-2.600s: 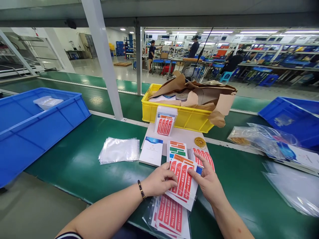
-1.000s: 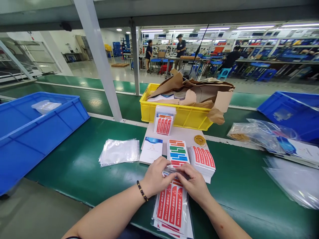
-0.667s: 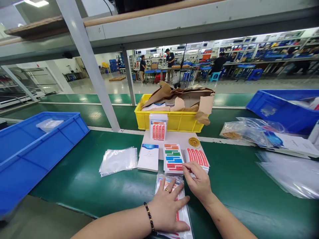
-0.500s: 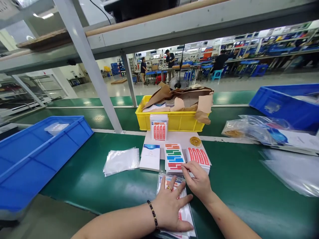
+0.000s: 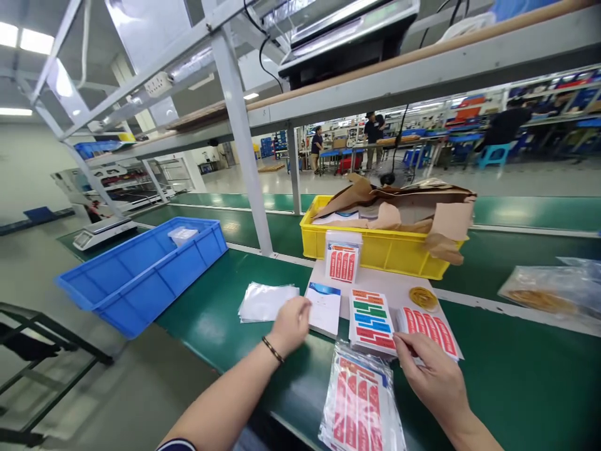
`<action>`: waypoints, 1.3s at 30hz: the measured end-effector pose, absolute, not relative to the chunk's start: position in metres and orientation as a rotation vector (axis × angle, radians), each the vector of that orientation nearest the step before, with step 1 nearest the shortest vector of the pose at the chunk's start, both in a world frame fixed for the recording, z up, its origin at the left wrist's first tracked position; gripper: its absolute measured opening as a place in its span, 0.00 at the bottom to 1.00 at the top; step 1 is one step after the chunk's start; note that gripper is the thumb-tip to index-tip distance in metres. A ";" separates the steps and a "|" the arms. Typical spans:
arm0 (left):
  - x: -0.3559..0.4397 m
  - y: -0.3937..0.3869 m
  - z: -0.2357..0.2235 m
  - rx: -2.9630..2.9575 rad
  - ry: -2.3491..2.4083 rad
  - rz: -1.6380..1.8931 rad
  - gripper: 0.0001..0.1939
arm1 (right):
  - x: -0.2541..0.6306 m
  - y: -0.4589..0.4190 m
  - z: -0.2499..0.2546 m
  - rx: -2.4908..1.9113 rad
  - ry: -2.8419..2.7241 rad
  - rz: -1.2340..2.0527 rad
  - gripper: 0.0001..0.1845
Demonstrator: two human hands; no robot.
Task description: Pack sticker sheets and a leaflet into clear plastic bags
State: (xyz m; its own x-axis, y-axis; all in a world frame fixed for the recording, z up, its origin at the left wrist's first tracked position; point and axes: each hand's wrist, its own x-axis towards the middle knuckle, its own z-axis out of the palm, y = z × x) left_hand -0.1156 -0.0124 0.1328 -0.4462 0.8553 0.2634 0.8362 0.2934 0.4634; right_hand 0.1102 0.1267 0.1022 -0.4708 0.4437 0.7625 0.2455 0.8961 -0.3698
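My left hand is closed, its fingertips at the left edge of the top white booklet on a stack with a blue band. Just left of it lies a pile of clear plastic bags. My right hand pinches the near right corner of the top sticker sheet, printed orange, green, blue and red. Beside that stack is a pile of red sticker sheets. Nearest me lies a filled clear bag with red stickers showing; neither hand touches it.
A yellow crate full of brown paper stands behind the stacks, with a packed sticker bag leaning on it. Rubber bands lie on the cardboard. A blue bin is at left, near a grey post. People work far behind.
My left hand has lifted off the filled bag and moved left and away from me to the white booklets. My right hand stays at the sticker sheet's corner. The view has swung left.
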 end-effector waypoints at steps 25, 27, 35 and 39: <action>-0.061 0.002 0.136 1.950 2.149 0.436 0.19 | 0.088 0.089 0.087 -0.669 -2.177 1.220 0.23; -0.050 0.010 0.133 1.900 2.074 0.543 0.20 | 0.092 0.092 0.084 -0.677 -2.246 0.928 0.21; -0.041 0.038 0.101 1.067 1.455 1.157 0.19 | 0.097 0.092 0.095 -0.499 -2.403 0.491 0.19; -0.043 0.035 0.091 1.030 1.411 1.221 0.16 | 0.093 0.087 0.103 -0.547 -2.429 0.717 0.14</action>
State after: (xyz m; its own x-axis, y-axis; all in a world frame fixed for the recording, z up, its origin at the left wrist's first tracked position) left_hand -0.0429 0.0346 0.0909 -0.1736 0.9753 -0.1364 0.0047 0.1394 0.9902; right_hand 0.0927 0.0875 0.1025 -0.7696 0.5115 0.3822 0.2218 0.7754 -0.5912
